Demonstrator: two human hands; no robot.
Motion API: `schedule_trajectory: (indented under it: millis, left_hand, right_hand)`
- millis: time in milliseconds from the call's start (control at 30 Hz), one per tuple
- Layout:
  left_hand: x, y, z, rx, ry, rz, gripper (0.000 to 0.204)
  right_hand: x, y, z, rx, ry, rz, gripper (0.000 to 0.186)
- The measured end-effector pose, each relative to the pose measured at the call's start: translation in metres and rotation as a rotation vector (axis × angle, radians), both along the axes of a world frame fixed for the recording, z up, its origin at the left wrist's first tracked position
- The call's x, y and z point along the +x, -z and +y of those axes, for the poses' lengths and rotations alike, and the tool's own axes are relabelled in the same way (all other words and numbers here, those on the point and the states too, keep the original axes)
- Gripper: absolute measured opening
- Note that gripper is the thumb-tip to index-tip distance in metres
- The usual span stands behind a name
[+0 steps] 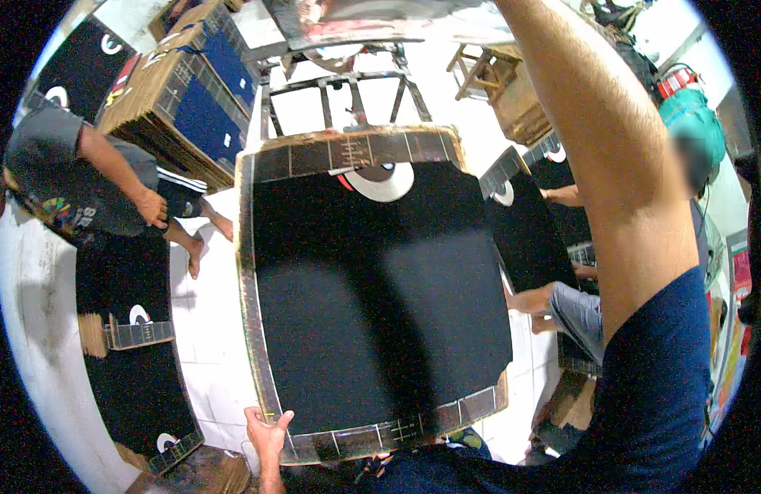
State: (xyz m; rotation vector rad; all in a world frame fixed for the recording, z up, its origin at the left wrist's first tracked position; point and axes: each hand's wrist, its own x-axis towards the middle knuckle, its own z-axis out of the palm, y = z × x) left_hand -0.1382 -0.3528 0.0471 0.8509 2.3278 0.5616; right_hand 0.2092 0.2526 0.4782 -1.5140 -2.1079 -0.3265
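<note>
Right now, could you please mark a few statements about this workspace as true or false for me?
1. The left hand grips the left edge of the large black board near its near corner. True.
2. The white ring design lies toward the board's far edge. True.
3. The right hand rests on that design. False: the right forearm runs out of the picture's top, its hand out of view.
4. The stack of boards at upper left shows red panels. False: they are blue.
</note>
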Motion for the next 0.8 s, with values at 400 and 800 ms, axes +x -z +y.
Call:
schedule_trajectory:
  millis: [400, 800]
  left_hand:
    - [0.052, -0.066, 0.205, 0.561, 0.39, -0.1, 0.084]
    - [0.171, -0.095, 0.358, 0.374, -0.818, -1.442, 0.08]
  right_hand:
    - [0.004, 0.082, -0.042, 0.212, -0.068, 0.035, 0.08]
    - [0.016, 0.348, -0.19, -0.042, -0.125, 0.048, 0.045]
